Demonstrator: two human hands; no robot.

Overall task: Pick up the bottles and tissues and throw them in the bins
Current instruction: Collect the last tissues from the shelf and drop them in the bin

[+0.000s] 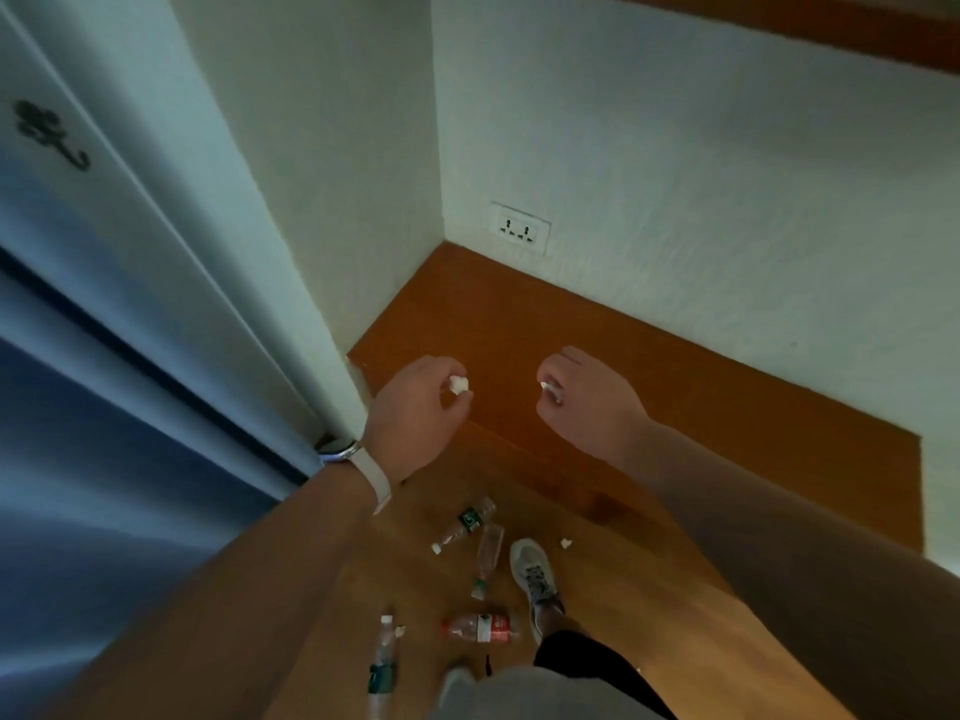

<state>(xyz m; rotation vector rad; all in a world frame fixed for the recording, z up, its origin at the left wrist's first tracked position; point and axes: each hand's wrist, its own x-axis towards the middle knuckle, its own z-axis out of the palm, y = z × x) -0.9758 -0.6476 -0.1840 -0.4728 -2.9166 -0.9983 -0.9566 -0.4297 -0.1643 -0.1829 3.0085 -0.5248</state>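
Both hands, left (415,402) and right (587,402), pinch tissue wads, the right one (549,389) mostly hidden.

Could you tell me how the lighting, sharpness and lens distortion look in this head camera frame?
Head view: dim and bluish on the left; wide-angle bending curves the door edge and stretches both forearms; soft throughout, so the tissue in the left hand and the scrap in the right hand lack detail, and the red-labelled bottle has unreadable print.
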